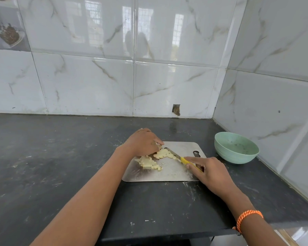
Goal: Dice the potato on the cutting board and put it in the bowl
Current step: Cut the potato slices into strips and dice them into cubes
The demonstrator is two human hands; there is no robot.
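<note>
A steel cutting board [174,173] lies on the dark counter. On it are a pile of pale diced potato [149,163] and a cluster of cut potato strips [163,153]. My left hand [143,142] curls over the far end of the strips and holds them down. My right hand [211,172] grips the yellow handle of a knife [178,156], forefinger stretched along it; the blade lies against the right side of the strips. A mint green bowl [236,148] stands to the right of the board, with a few small bits inside.
The black counter [52,166] ends at a tiled wall behind and another close on the right, just past the bowl. Its front edge runs below my forearms. An orange cord bracelet [246,218] is on my right wrist.
</note>
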